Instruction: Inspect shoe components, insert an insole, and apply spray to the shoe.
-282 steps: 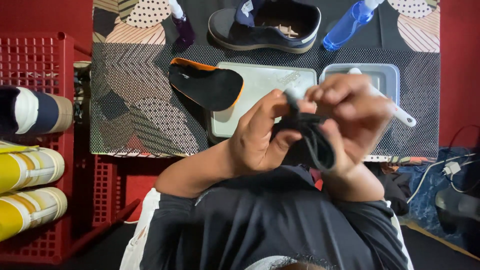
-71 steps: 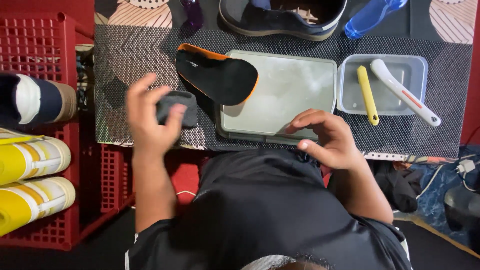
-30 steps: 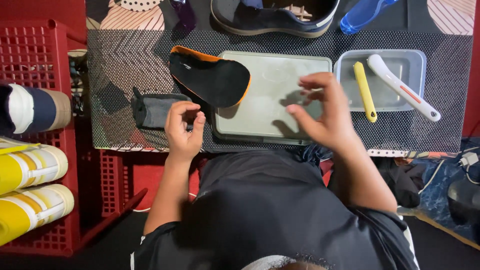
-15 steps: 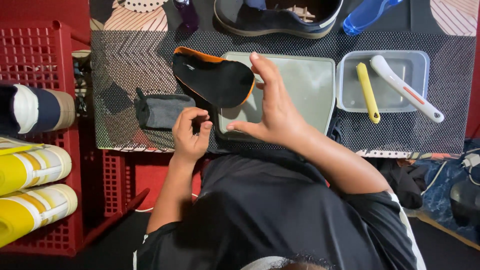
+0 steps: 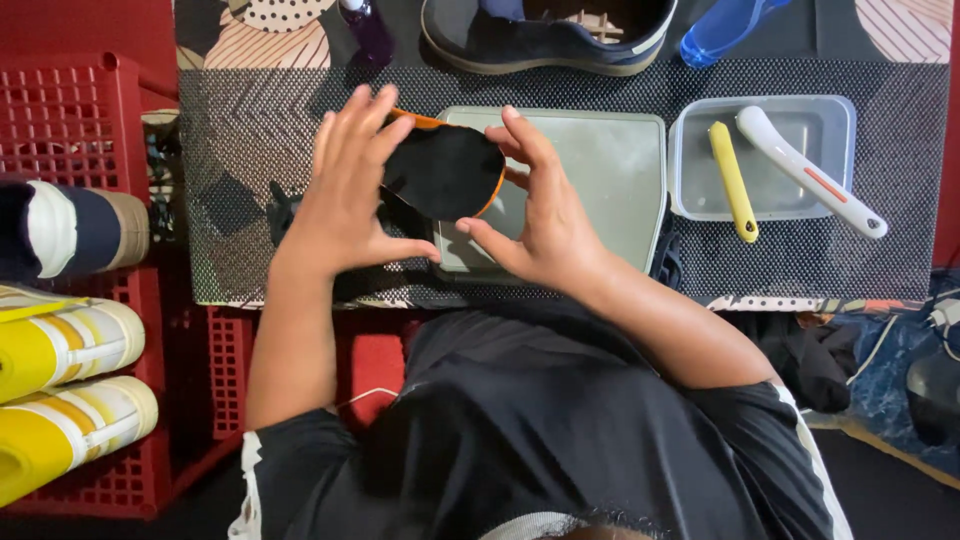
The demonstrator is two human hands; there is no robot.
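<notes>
Insole [image 5: 443, 170] sits between both hands, held up just over the near-left corner of the grey tray [image 5: 600, 180]. It is black on top with an orange rim. Its long axis runs roughly left-right, tilted a little, with the far-left end partly hidden behind the left hand.

Left hand [image 5: 345, 195]: fingers spread and fanned upward, thumb pointing right under the insole's near edge. The palm edge touches the left end of the insole. It reads as a loose cradle, not a clench.

Right hand [image 5: 540, 215]: index and thumb pinch the right end, the other fingers curl behind it. This looks like the firmer grip of the two. Both hands are about equally near, one at each end.

Past the fingertips lies a dark shoe [image 5: 545, 35] on its side, at the far edge of the tabletop [image 5: 240, 150]. A purple bottle [image 5: 368, 25] stands beyond the left hand, a blue spray bottle [image 5: 725, 25] beyond and right of the right hand.

Right of the right hand, well apart, is a clear tub [image 5: 765, 155] holding a yellow brush handle [image 5: 733, 180] and a white brush [image 5: 810, 172] lying across its rim.

The surface is a dotted mesh mat over patterned cloth, so it looks grippy.

Left of the left hand, off the tabletop, a red crate [image 5: 70, 130] holds more shoes [image 5: 65, 345], yellow-and-white and navy. Room is tight: red walls, cables and dark cloth on the floor to the right.
</notes>
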